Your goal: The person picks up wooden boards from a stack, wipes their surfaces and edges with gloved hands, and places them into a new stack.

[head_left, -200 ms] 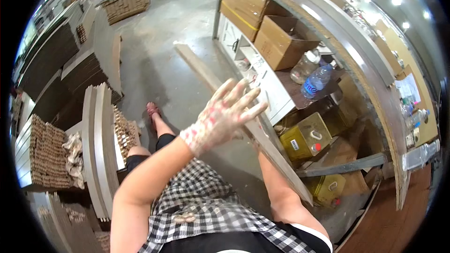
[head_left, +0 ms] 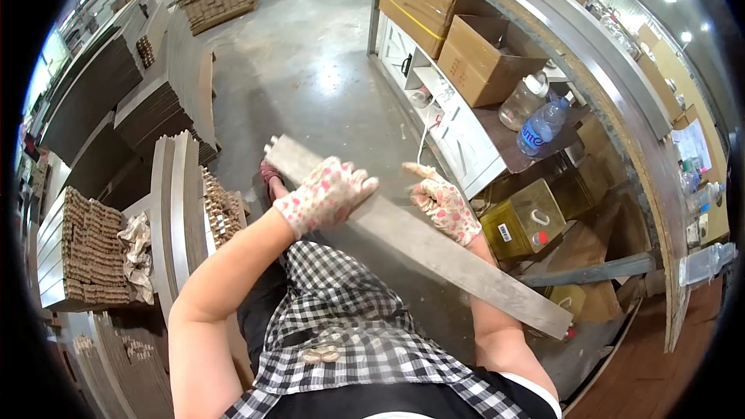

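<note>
Strip stack [head_left: 93,248]: left side of the floor [head_left: 334,54]. Left hand [head_left: 326,195]: gloved, grip closed on the far part of the grey board [head_left: 434,254]. Board: slanting above the floor, near end crossing over the right forearm [head_left: 500,341]. Progress, judged: lifting done, setting down left. Right hand [head_left: 448,208]: gloved, grip loosely open, no contents visible. Yellow can [head_left: 508,221]: beneath the tabletop [head_left: 661,233], inside its edge.
</note>
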The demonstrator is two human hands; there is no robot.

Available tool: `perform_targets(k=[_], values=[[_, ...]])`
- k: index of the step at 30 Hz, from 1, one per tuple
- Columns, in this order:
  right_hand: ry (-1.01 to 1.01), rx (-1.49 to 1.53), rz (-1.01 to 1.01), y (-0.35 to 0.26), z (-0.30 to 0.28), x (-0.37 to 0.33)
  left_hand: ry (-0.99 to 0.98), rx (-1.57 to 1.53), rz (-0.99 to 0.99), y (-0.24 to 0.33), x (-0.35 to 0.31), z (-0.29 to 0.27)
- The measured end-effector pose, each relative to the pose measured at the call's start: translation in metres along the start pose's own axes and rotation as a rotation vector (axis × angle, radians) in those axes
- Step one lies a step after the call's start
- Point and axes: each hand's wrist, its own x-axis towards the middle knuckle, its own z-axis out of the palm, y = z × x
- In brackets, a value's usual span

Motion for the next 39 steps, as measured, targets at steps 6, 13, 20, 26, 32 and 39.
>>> perform_targets(k=[6,13,20,26,32,39], values=[[-0.067,0.323,0.822,-0.002,0.057,-0.013,0.031,-0.292,-0.368,0.019,-0.117,0.028],[-0.154,0.745,0.769,-0.024,0.172,0.000,0.312,-0.477,-1.312,0.077,-0.291,0.037],[-0.600,0.817,0.533,-0.094,0.264,0.035,0.496,0.230,-2.037,0.202,-0.484,0.033],[-0.785,0.900,0.519,-0.143,0.325,0.052,0.099,0.565,-2.343,0.345,-0.657,-0.004],[-0.837,0.836,0.525,-0.179,0.363,0.048,-0.052,0.244,-2.545,0.397,-0.743,-0.038],[-0.756,0.806,0.471,-0.198,0.352,0.060,-0.416,0.640,-2.798,0.377,-0.768,-0.040]])
